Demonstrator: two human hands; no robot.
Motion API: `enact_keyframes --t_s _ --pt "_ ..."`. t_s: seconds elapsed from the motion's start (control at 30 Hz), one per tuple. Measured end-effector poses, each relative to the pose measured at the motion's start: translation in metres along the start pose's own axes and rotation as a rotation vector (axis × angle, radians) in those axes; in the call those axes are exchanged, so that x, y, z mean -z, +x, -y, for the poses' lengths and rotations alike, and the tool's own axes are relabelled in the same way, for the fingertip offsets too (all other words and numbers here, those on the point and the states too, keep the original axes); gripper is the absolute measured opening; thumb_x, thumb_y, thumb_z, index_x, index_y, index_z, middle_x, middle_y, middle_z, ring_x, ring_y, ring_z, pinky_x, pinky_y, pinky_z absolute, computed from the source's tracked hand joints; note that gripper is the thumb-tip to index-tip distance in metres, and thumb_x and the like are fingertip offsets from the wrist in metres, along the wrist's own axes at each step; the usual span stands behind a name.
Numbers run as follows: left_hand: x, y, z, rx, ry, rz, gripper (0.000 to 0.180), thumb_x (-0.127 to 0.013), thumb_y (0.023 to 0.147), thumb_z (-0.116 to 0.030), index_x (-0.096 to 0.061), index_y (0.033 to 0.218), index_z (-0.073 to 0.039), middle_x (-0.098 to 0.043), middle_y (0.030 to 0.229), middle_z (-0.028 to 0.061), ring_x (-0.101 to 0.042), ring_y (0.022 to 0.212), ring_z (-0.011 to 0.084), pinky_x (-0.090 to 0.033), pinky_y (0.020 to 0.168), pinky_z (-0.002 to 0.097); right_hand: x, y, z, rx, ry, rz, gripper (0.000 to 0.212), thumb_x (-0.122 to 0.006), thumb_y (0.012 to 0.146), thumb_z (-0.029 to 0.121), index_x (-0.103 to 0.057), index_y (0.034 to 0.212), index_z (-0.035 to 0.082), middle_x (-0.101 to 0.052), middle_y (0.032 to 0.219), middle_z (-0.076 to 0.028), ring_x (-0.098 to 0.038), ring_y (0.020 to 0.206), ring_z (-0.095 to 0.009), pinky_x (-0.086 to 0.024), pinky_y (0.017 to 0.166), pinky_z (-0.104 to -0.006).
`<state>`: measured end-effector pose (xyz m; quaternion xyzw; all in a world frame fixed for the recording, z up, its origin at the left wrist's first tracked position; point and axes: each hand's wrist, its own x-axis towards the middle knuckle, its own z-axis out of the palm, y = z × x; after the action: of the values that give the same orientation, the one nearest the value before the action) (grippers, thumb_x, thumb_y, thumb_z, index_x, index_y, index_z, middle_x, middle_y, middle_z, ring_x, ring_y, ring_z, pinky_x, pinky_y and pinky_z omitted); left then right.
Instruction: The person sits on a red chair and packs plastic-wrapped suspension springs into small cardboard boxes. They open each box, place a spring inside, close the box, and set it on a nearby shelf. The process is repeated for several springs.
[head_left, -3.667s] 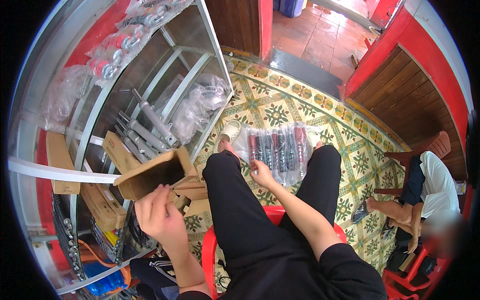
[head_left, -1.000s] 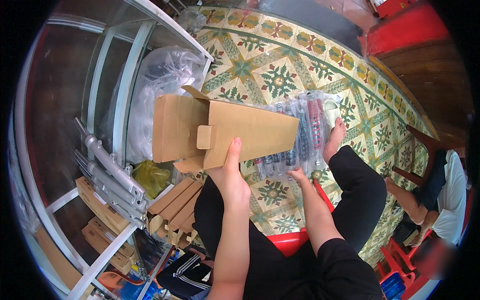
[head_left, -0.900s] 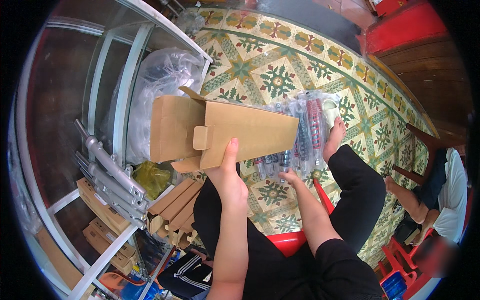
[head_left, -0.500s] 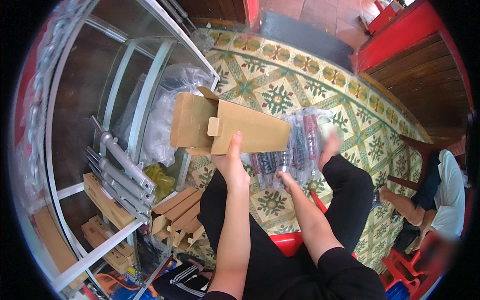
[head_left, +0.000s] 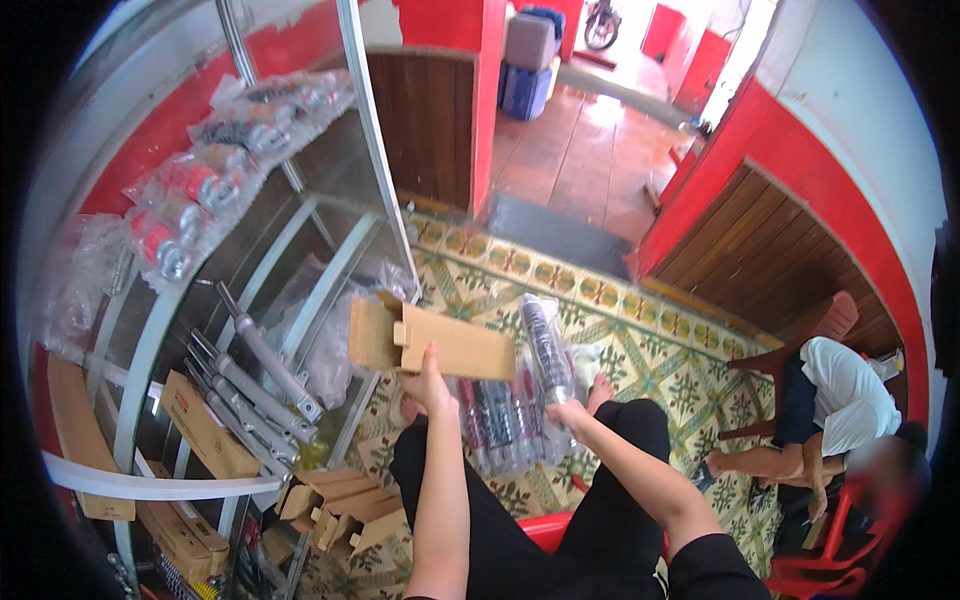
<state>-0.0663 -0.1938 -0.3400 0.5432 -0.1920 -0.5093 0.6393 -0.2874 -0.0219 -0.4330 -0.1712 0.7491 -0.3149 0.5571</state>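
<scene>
My left hand (head_left: 431, 388) grips a long brown cardboard box (head_left: 462, 345), thumb along its side; the flaps at the box's left end are unfolded. In my right hand (head_left: 568, 414) is a shock absorber (head_left: 546, 345) in clear plastic, held by its lower end and tilted up, just right of the box and apart from it. Several more plastic-wrapped shock absorbers (head_left: 500, 425), with red and dark springs, lie side by side on the floor between my legs, partly hidden by the box.
At left stands a glass shelf unit (head_left: 378, 150) with silver fork tubes (head_left: 255, 350), bagged parts (head_left: 205, 185) and cartons (head_left: 205, 425). Several opened cardboard boxes (head_left: 345, 510) lie beside my left leg. A person (head_left: 850, 395) sits at right near a red plastic chair (head_left: 835, 550). A doorway (head_left: 555, 150) opens ahead.
My right hand has lifted a shock absorber up from the row on the floor. The view has tilted up, showing more of the doorway and upper shelf. The left hand still holds the box.
</scene>
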Motion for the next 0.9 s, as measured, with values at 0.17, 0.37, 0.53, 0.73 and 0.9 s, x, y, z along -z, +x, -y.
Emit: enact_keyframes --t_s 0.17,0.37,0.53,0.73,0.9 --pt "0.012 -0.005 0.004 -0.093 -0.035 0.033 0.060 -0.080 0.076 -0.008 -0.048 0.125 0.001 -0.058 0.121 0.0100 -0.058 0.103 0.0198 -0.049 0.088 0.0329 0.094 -0.147 0.051 0.429 -0.283 0.081 0.023 -0.065 0.071 0.014 -0.063 0.089 0.001 -0.062 0.077 -0.004 -0.056 0.072 -0.015 -0.049 0.068 -0.0315" --pt "0.041 -0.030 -0.063 -0.182 -0.160 0.131 0.050 -0.076 0.077 -0.002 -0.052 0.120 0.003 -0.061 0.115 0.0107 -0.062 0.099 0.0190 -0.051 0.087 0.0322 0.137 -0.279 0.037 0.781 -0.691 0.117 0.036 -0.069 0.070 0.020 -0.063 0.103 0.007 -0.066 0.076 -0.014 -0.066 0.068 -0.026 -0.053 0.066 -0.0378" --pt "0.064 -0.033 -0.113 -0.248 -0.029 0.268 0.046 -0.076 0.077 -0.005 -0.057 0.118 0.002 -0.063 0.113 0.0089 -0.062 0.097 0.0179 -0.049 0.087 0.0320 0.124 -0.318 -0.045 0.710 -0.915 0.350 0.043 -0.067 0.070 0.021 -0.063 0.113 0.019 -0.066 0.081 -0.017 -0.065 0.077 -0.040 -0.053 0.068 -0.0433" --pt "0.087 -0.065 -0.174 -0.330 0.118 0.483 0.048 -0.078 0.075 -0.005 -0.058 0.117 0.001 -0.063 0.112 0.0081 -0.061 0.100 0.0172 -0.048 0.089 0.0311 0.106 -0.308 -0.072 0.773 -1.357 0.286 0.039 -0.067 0.065 0.021 -0.061 0.104 0.014 -0.068 0.083 -0.010 -0.067 0.083 -0.028 -0.047 0.075 -0.0441" --pt "0.103 -0.105 -0.190 -0.363 0.106 0.470 0.056 -0.080 0.072 -0.005 -0.054 0.121 0.000 -0.062 0.115 0.0095 -0.061 0.102 0.0187 -0.048 0.091 0.0327 0.078 -0.333 -0.048 0.811 -1.457 0.069 0.067 -0.071 0.065 0.024 -0.049 0.127 0.014 -0.050 0.128 -0.013 -0.048 0.121 -0.033 -0.034 0.098 -0.0550"
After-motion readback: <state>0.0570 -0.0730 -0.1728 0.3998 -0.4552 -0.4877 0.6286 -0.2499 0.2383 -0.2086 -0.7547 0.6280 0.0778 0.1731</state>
